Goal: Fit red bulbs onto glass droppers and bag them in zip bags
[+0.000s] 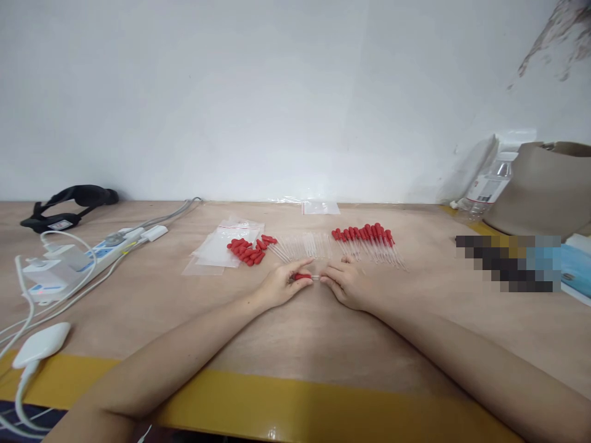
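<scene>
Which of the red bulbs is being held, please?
The red bulb in the left hand; the others lie farther back, in a loose pile or a row.

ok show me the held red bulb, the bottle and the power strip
Held red bulb (303, 276), head view: visible side
Bottle (487, 186), head view: label
Power strip (102, 253), head view: blue socket area

A red bulb is up now, held sideways, with a slim clear tube lined up at its right end! Beyond them, loose red bulbs heap on the left, bare clear tubes lie side by side mid-row, and bulb-topped tubes fan out right, red ends farthest away.
</scene>
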A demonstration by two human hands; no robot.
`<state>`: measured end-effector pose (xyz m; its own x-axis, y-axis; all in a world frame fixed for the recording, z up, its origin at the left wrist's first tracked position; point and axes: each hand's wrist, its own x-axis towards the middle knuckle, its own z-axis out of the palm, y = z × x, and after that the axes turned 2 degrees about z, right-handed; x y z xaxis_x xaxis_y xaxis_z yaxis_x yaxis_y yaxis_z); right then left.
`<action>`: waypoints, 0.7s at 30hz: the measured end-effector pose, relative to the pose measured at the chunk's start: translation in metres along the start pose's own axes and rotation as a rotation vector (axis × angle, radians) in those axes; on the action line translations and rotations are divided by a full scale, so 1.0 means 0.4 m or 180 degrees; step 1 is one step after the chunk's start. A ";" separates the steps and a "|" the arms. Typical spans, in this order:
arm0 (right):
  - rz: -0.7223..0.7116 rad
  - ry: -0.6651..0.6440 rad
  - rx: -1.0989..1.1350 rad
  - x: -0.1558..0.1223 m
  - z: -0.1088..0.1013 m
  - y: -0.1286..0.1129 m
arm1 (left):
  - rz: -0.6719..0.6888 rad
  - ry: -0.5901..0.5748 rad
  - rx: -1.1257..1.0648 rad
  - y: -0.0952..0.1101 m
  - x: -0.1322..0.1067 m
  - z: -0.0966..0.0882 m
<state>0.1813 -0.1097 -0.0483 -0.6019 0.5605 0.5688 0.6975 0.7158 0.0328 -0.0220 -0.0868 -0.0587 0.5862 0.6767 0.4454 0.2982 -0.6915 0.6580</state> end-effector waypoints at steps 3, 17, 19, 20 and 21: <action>0.0098 -0.0067 0.0032 0.002 -0.003 -0.008 | -0.0012 -0.0082 0.0062 0.001 0.000 0.003; 0.0411 -0.0498 0.0657 0.012 0.020 -0.010 | 0.0048 -0.0117 -0.0033 0.006 0.001 0.009; 0.0416 -0.0566 0.0769 0.007 0.012 -0.002 | 0.0020 -0.0097 0.0071 0.010 -0.002 0.001; 0.0457 -0.0590 0.0823 0.004 0.006 0.005 | 0.0017 -0.0068 0.0163 0.013 -0.004 -0.005; 0.0540 -0.0592 0.0876 0.000 0.000 0.014 | 0.0023 -0.0030 0.0282 0.015 -0.006 -0.012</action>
<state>0.1853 -0.1056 -0.0482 -0.5648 0.7287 0.3872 0.6779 0.6773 -0.2857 -0.0252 -0.0916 -0.0530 0.5956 0.6696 0.4438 0.3592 -0.7161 0.5984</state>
